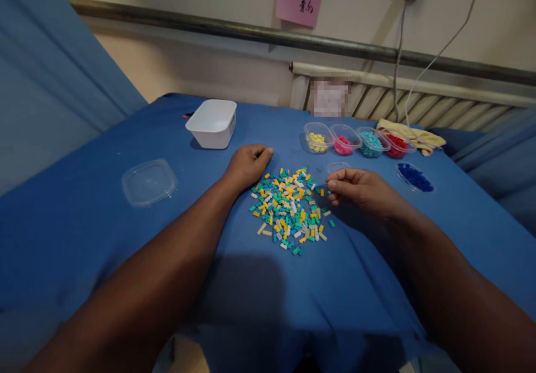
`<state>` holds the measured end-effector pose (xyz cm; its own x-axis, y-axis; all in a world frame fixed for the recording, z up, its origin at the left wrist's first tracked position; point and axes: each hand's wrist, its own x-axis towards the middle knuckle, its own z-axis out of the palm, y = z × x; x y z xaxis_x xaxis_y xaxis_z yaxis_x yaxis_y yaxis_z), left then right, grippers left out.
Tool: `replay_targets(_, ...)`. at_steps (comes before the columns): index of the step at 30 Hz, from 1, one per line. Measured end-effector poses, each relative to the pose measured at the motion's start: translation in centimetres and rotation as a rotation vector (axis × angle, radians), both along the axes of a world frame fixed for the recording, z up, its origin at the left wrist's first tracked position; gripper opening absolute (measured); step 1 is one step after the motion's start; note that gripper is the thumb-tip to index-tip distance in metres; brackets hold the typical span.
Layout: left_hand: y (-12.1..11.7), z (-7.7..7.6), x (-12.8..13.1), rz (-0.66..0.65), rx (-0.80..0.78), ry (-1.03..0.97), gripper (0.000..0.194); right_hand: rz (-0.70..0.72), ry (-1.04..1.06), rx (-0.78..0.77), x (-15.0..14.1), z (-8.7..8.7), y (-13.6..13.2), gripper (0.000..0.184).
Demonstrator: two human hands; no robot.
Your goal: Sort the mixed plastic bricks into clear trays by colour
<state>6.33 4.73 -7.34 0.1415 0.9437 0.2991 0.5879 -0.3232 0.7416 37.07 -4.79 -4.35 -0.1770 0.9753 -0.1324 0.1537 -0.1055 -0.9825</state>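
Note:
A heap of small bricks (288, 208) in yellow, teal, white and beige lies on the blue cloth between my hands. My left hand (248, 164) rests on the cloth at the heap's upper left edge, fingers curled in, nothing visible in it. My right hand (360, 190) lies at the heap's right edge with fingers drawn together; a tiny teal brick seems to sit at its fingertips, but I cannot tell whether it is gripped.
Small clear tubs hold sorted bricks: yellow (317, 141), pink (344, 144), teal (371, 143), red (397, 145), and a lid of dark blue ones (414, 177). An empty clear tub (337, 167) is behind my right hand. A white bin (213, 122) and clear lid (149, 182) lie left.

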Motion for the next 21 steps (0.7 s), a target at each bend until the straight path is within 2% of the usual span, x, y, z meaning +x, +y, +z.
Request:
replay_targets(6, 0.2, -0.2, -0.1, 0.005, 0.049, 0.060, 0.043, -0.258, -0.368, 0.283, 3.6, -0.9, 1.4, 0.029)
replay_targets(9, 0.2, -0.2, -0.1, 0.010, 0.055, 0.057, 0.043, -0.306, -0.569, 0.417, 4.8, -1.5, 1.7, 0.026)
replay_targets(12, 0.1, -0.1, 0.0, 0.016, 0.045, 0.052, 0.043, -0.314, -0.680, 0.506, 4.8, -2.0, 1.7, 0.029)
replay_targets(15, 0.0, 0.2, 0.1, 0.019, 0.030, 0.057, 0.042, -0.284, -0.719, 0.637, 3.6, -2.6, 1.6, 0.029)
replay_targets(17, -0.1, 0.3, 0.1, 0.026, 0.019, 0.065, 0.042, -0.212, -0.730, 0.721, 2.1, -2.9, 1.4, 0.026)
replay_targets(21, -0.1, 0.3, 0.1, 0.034, 0.020, 0.078, 0.042, 0.007, -0.867, 0.730, -1.2, -3.0, 1.3, 0.022)
